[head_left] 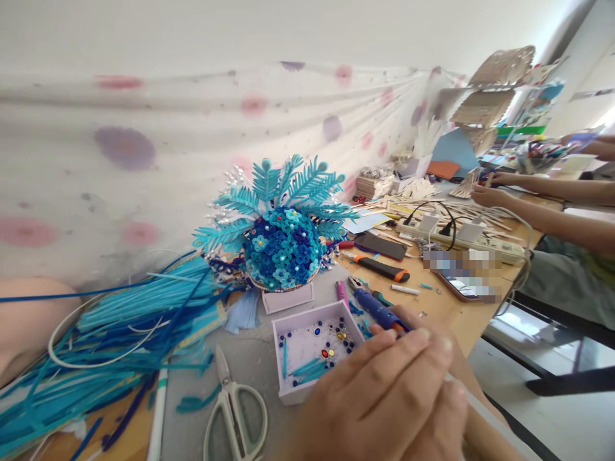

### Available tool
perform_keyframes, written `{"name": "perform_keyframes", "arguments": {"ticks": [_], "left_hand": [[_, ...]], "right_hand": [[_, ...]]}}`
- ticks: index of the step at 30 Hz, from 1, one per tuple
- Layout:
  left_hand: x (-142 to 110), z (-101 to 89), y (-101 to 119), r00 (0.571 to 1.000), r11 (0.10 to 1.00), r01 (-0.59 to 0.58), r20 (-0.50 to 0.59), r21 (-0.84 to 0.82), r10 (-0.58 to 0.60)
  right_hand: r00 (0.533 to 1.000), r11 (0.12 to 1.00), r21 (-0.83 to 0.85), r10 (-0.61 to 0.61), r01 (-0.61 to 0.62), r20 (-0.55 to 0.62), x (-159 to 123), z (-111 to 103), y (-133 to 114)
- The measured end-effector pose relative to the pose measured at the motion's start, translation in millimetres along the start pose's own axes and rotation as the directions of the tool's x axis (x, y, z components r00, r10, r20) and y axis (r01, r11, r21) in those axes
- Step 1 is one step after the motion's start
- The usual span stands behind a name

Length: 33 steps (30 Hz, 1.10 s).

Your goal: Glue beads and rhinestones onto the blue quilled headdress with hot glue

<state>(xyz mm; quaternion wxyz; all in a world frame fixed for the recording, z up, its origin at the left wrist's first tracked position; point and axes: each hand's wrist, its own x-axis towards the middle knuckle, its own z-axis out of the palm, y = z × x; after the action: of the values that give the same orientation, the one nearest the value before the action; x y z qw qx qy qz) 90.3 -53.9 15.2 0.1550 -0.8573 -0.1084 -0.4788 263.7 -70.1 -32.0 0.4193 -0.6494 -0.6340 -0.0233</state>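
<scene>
My left hand point(384, 397) is in the foreground with its back towards me. Its fingers are pressed together over my right hand point(416, 318), which is mostly hidden behind it. Whatever lies between the two hands is hidden. Just beyond my fingertips are pliers point(353, 283) and a thick blue handle point(377, 308); whether a hand touches the handle I cannot tell. Left of my hands stands a white box point(288, 398) with beads, gems and turquoise strips. Behind it is a headdress point(283, 250) of blue flowers with turquoise feather-like leaves.
Scissors point(235, 416) lie at the front, beside blue and turquoise pipe cleaners point(144, 307). To the right are a utility knife point(379, 267), a dark phone point(382, 245), another phone point(459, 282) and a power strip point(461, 243). Another person's arms point(552, 198) work among wooden sticks.
</scene>
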Motion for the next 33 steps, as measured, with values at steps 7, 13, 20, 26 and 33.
{"name": "perform_keyframes", "arguments": {"ticks": [7, 13, 20, 26, 33], "left_hand": [[-56, -78.9, -54, 0.673, 0.670, 0.738, -0.013, 0.085, -0.739], [-71, -78.9, -84, 0.163, 0.163, 0.983, -0.010, -0.084, -0.987], [-84, -66.1, -112, 0.328, 0.347, 0.925, 0.137, 0.155, -0.935], [-88, -62.5, -127, 0.443, 0.489, 0.863, 0.277, 0.128, -0.853], [-83, -58.7, -124, 0.322, 0.288, 0.930, 0.126, -0.229, -0.938]], "right_hand": [[0.961, 0.958, 0.085, 0.276, -0.273, -0.022, -1, -11, 31], [0.902, 0.898, 0.105, 0.432, -0.428, -0.013, -2, -13, 50], [0.900, 0.901, 0.093, 0.430, -0.423, -0.069, -5, -13, 51], [0.891, 0.882, 0.164, 0.453, -0.441, -0.036, -2, -8, 57], [0.872, 0.838, 0.268, 0.490, -0.474, 0.011, 0, -9, 62]]}}
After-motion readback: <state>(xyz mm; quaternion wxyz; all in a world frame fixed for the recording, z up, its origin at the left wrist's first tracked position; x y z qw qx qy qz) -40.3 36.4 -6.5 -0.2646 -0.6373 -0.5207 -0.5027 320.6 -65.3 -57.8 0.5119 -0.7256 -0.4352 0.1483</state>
